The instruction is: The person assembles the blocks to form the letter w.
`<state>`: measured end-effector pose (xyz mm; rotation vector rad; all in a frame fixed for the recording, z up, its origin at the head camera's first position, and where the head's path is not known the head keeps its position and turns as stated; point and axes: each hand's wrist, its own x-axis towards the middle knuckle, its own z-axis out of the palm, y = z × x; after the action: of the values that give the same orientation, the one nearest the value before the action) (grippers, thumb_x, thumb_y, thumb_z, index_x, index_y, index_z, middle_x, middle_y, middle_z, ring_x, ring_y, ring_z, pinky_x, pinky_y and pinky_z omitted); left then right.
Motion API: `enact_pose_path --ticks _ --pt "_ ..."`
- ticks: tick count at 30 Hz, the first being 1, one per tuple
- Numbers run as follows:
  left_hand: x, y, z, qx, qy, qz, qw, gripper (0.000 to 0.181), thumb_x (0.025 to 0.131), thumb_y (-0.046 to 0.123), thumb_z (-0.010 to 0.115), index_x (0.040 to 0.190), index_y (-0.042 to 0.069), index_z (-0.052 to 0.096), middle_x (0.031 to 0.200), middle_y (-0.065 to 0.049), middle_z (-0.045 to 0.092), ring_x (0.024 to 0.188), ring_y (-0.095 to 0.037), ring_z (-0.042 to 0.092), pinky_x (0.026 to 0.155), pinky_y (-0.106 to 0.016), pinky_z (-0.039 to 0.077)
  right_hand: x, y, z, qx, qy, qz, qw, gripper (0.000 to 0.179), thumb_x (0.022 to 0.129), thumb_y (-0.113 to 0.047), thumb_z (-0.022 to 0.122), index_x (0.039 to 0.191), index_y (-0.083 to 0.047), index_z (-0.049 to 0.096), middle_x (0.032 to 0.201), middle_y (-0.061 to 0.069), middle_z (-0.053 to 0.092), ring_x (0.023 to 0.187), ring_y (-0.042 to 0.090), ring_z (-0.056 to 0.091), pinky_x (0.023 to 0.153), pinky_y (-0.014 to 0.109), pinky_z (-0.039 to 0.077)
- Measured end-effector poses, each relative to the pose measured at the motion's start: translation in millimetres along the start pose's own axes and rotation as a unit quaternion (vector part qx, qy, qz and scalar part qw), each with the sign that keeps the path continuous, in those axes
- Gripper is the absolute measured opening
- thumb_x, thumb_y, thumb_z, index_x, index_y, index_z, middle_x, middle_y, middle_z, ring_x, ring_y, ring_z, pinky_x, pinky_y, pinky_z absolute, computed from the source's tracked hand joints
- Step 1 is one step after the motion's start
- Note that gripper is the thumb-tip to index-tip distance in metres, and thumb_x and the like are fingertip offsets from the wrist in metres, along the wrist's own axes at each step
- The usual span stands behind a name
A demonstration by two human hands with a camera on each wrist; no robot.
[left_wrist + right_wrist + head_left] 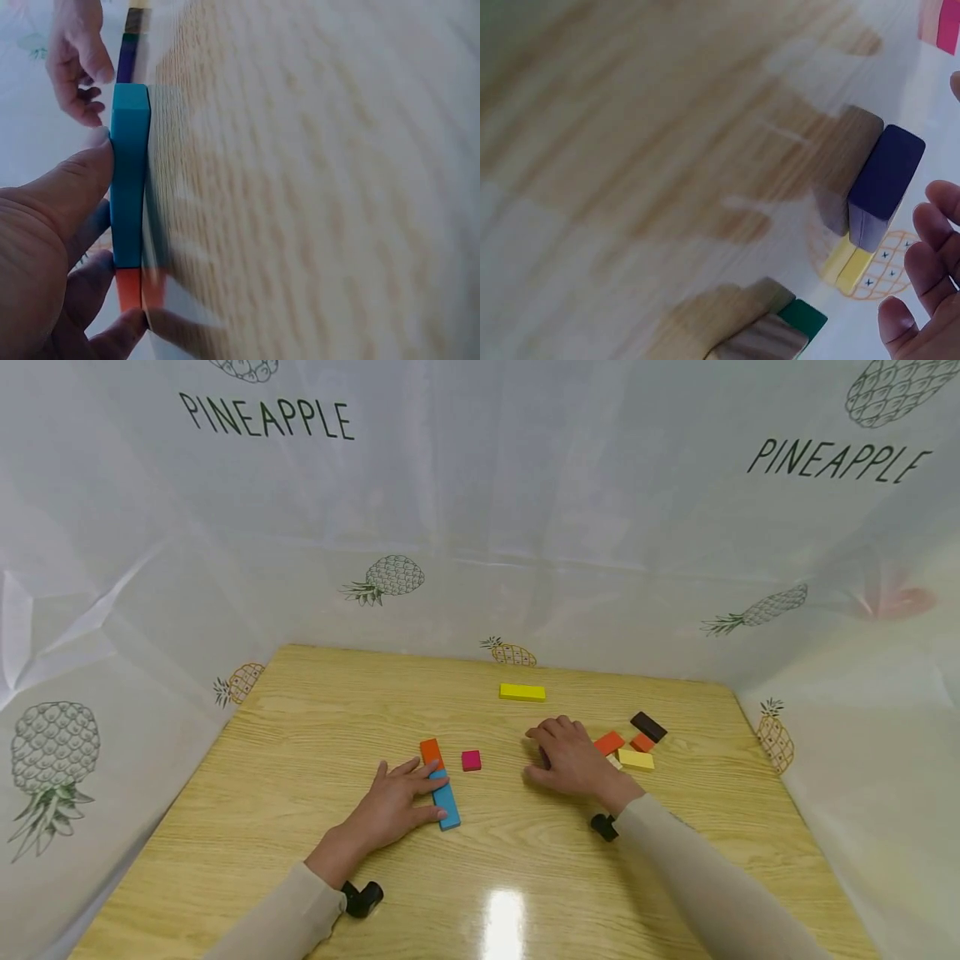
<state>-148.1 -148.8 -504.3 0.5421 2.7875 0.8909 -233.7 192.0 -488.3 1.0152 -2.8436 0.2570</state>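
My left hand [392, 806] rests its fingertips and thumb on a row of two blocks, an orange one [431, 752] and a longer blue one [447, 806]. In the left wrist view the thumb touches the blue block [130, 172], and a fingertip meets the orange block [128, 289]. My right hand [573, 760] is held over the table with its fingers loosely bent. Beside it stands a dark purple block [885, 180], apart from the fingers in the right wrist view. A pink block [471, 761] lies between the two hands.
A yellow block [522, 692] lies at the back. Right of my right hand are a red-orange block [609, 742], a smaller orange one [642, 742], a pale yellow one [636, 760] and a black one [648, 727]. A green block [804, 319] shows low in the right wrist view.
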Motion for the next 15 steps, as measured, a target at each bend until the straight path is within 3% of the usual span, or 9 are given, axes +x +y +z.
enact_pose_path --ticks 5,15 --pt "0.0 -0.2 -0.4 -0.004 -0.002 -0.005 1.0 0.059 0.095 0.042 0.078 0.147 0.017 0.066 0.165 -0.004 0.047 0.158 -0.04 0.031 0.125 -0.077 0.0 3.8 -5 4 0.008 0.002 -0.02 0.9998 0.052 0.096 -0.043 0.071 0.134 -0.007 0.066 0.128 0.009 0.064 0.113 0.03 0.053 0.095 0.051 0.046" --pt "-0.1 1.1 -1.2 0.001 -0.001 0.0 1.0 0.059 0.095 0.043 0.078 0.147 0.019 0.065 0.165 -0.003 0.046 0.158 -0.04 0.032 0.124 -0.078 0.002 30.8 -32 12 0.018 -0.033 -0.04 0.9985 0.051 0.099 -0.044 0.066 0.136 -0.01 0.064 0.131 0.006 0.062 0.117 0.026 0.051 0.096 0.046 0.044"
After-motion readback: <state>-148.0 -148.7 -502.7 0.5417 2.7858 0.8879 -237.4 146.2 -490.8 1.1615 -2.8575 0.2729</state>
